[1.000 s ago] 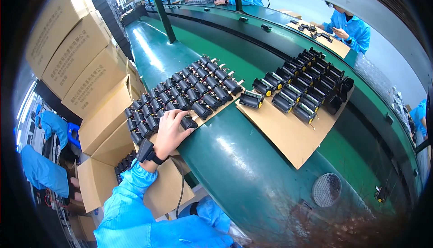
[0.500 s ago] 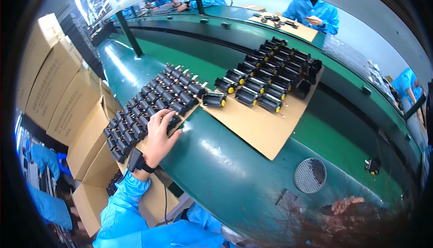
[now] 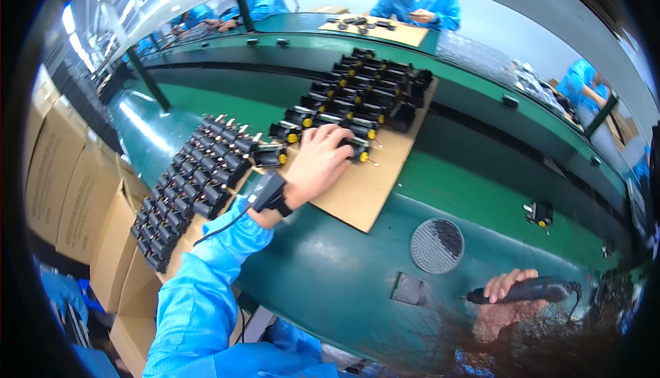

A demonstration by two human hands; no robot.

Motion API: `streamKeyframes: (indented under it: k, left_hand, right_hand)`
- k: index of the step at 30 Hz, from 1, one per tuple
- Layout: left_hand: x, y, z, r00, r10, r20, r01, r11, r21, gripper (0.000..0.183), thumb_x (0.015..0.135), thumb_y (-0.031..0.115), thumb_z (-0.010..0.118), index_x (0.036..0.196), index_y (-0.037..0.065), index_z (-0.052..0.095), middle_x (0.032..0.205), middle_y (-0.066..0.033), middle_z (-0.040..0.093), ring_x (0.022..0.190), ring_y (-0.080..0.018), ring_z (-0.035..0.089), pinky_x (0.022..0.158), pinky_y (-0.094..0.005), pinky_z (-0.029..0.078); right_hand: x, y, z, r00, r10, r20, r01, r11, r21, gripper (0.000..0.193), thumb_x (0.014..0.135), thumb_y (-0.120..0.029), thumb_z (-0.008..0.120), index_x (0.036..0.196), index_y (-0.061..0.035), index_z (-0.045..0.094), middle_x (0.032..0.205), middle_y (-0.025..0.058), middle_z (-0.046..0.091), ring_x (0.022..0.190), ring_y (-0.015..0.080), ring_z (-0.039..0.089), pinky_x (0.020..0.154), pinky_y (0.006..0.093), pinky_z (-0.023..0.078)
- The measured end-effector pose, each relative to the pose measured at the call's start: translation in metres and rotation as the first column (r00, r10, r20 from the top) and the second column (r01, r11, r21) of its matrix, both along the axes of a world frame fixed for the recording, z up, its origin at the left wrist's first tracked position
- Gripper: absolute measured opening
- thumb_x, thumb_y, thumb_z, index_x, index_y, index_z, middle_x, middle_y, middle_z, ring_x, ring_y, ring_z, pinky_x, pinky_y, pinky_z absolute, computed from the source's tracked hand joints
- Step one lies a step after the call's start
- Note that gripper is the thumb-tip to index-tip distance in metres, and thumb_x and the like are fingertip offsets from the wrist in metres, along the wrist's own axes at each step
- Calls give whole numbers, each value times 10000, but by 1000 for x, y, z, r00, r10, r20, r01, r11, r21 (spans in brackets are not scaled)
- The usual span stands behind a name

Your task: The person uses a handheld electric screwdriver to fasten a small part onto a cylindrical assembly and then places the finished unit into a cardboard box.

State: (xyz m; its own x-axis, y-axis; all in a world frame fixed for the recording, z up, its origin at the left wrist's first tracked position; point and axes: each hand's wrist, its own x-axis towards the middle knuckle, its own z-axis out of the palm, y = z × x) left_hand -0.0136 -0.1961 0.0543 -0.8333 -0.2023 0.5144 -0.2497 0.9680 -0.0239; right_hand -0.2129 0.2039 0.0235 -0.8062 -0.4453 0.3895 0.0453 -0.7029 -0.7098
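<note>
My left hand [image 3: 318, 163] reaches over the near end of the cardboard sheet [image 3: 356, 202], its fingers curled round a black plastic housing with a yellow end piece [image 3: 357, 148]. The part is half hidden under the fingers. More housings of the same kind [image 3: 368, 110] stand in rows behind it. At the lower right, my right hand [image 3: 505, 302] is closed round a black electric screwdriver [image 3: 533, 289], its tip pointing left; hair blurs part of that hand. Left of my left hand lie close rows of black cylindrical parts with wires [image 3: 196, 178].
A round dish of small dark pieces [image 3: 438, 246] and a small square grey block [image 3: 411, 288] lie on the green bench [image 3: 302, 254]. A single black part [image 3: 539, 213] sits at the right. Cardboard boxes [image 3: 75, 178] stack at the left. Co-workers in blue [image 3: 416, 6] sit across.
My left hand has moved right from the cylindrical parts to the yellow-ended housings. The screwdriver now shows in my right hand. The whole view has shifted, moving the scene leftward.
</note>
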Motion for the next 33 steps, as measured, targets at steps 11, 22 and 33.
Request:
streamKeyframes:
  k: [11, 22, 33]
  left_hand:
    - [-55, 79, 36, 987, -148, -61, 155, 979, 135, 513, 822, 130, 777, 1305, 87, 610, 1333, -103, 587, 1290, -342, 519, 1082, -463, 381]
    - [-85, 175, 13, 865, -463, -193, 497, 740, 453, 451, 861, 144, 782, 1285, 62, 650, 1313, -112, 609, 1279, -349, 540, 1083, -471, 411]
    - [-64, 193, 9, 832, -472, -293, 546, 595, 590, 393, 866, 106, 775, 1244, 53, 681, 1249, -125, 664, 1204, -341, 603, 1058, -441, 446]
  right_hand:
    - [0, 1, 9, 969, -134, 210, 81, 967, 241, 688, 1008, -775, 431, 1190, -116, 512, 836, 39, 562, 615, 158, 579, 576, 317, 523]
    - [-69, 74, 19, 951, -21, -308, 299, -187, 936, 765, 982, -632, 585, 720, 76, 711, 631, 143, 675, 671, 237, 700, 667, 390, 532]
    - [-178, 26, 3, 557, -34, -830, 828, -58, 558, 517, 945, -470, 735, 1233, -46, 662, 964, 208, 706, 979, 413, 711, 871, 500, 555]
